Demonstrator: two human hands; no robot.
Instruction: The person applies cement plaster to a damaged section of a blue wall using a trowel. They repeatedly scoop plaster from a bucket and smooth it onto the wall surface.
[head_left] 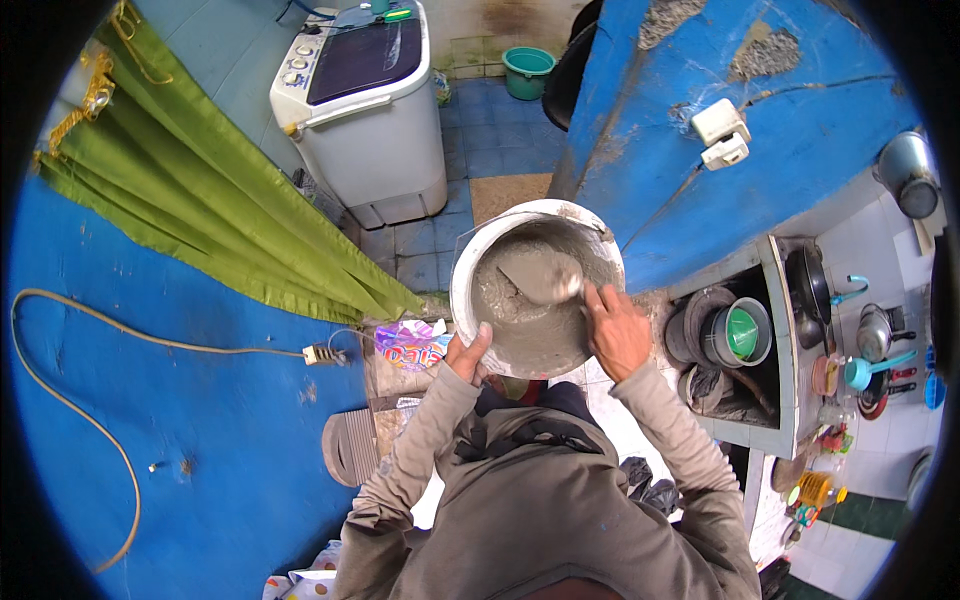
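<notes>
bucket: white round bucket (468, 262) held up at chest height in front of the person, mouth facing the camera, wet grey mortar (535, 330) inside
left hand: left hand (468, 354) at the bucket's lower-left rim, thumb hooked over the rim, other fingers hidden behind the wall; grip closed on the rim, carrying the bucket
right hand: right hand (618, 328) inside the bucket's right side, fingers curled shut around a handle that is mostly hidden
trowel: trowel (538, 272) blade flat and grey with mortar, lying on the mix in the upper middle of the bucket
key relation: blade lies up and to the left of the right grip; its long axis runs from the hand toward the bucket's upper-left wall, point aimed away from the person
nearer hand: right hand is on the tool; left hand is across the bucket, well apart from the blade
mortar spread: heaped lower down near the person, thinner near the far wall
surroundings: blue wall (690, 120) just behind the bucket, washing machine (365, 110) beyond on tiled floor, green curtain (210, 190) to the left, kitchen shelf with pots (745, 335) to the right
</notes>
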